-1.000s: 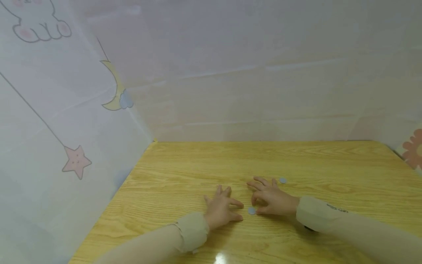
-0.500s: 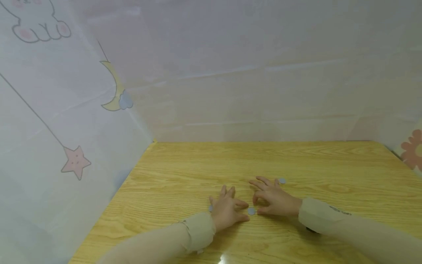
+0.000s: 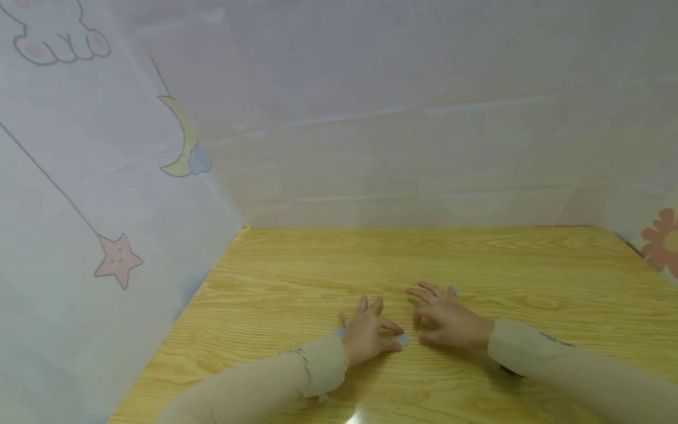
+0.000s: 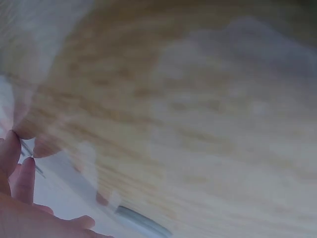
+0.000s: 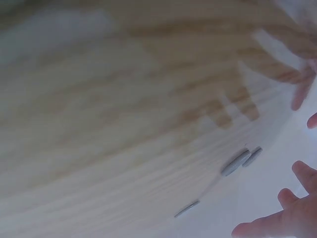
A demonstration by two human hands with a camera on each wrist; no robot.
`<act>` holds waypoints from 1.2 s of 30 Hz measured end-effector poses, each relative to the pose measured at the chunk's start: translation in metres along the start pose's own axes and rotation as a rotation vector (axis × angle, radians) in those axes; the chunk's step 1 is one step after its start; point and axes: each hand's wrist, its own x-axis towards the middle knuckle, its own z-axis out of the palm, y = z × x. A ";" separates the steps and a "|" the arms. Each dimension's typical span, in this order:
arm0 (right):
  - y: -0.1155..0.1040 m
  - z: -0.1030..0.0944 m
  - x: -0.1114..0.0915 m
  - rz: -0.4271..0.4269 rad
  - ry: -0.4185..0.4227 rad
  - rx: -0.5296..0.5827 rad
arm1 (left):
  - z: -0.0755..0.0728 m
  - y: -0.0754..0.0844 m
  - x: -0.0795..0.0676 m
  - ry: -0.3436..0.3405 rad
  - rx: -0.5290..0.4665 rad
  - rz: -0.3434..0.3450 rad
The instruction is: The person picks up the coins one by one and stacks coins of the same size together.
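Observation:
In the head view my left hand [image 3: 368, 335] is low over the wooden table, thumb and index fingertip pinching a silver-grey coin [image 3: 402, 340] at its edges. The left wrist view shows these fingertips [image 4: 30, 162] close together at a thin coin edge. A second coin [image 3: 341, 333] lies just left of this hand, partly hidden by it. My right hand [image 3: 450, 321] hovers to the right, fingers loosely bent, a gap between thumb and index, holding nothing. Beyond its little finger a third coin [image 3: 454, 290] is partly covered.
A glossy wood-grain table [image 3: 296, 259] carries everything. Behind it hangs a pale wall sheet [image 3: 424, 153], with a printed moon [image 3: 182, 141] and a pink star [image 3: 119, 260] at left. A printed flower [image 3: 664, 240] shows at the right edge.
My left hand has slid right, uncovering the coin on its left, and its thumb and index have come onto the middle coin. My right hand has shifted slightly right, away from it.

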 end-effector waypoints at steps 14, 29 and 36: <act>0.008 -0.012 -0.011 0.063 0.079 -0.022 | -0.003 0.008 0.004 0.003 0.066 0.022; 0.021 -0.022 -0.018 0.163 0.144 -0.016 | -0.001 0.007 0.011 -0.035 0.019 0.002; 0.031 -0.026 -0.022 0.217 0.171 -0.059 | -0.004 0.008 0.008 -0.049 -0.013 -0.006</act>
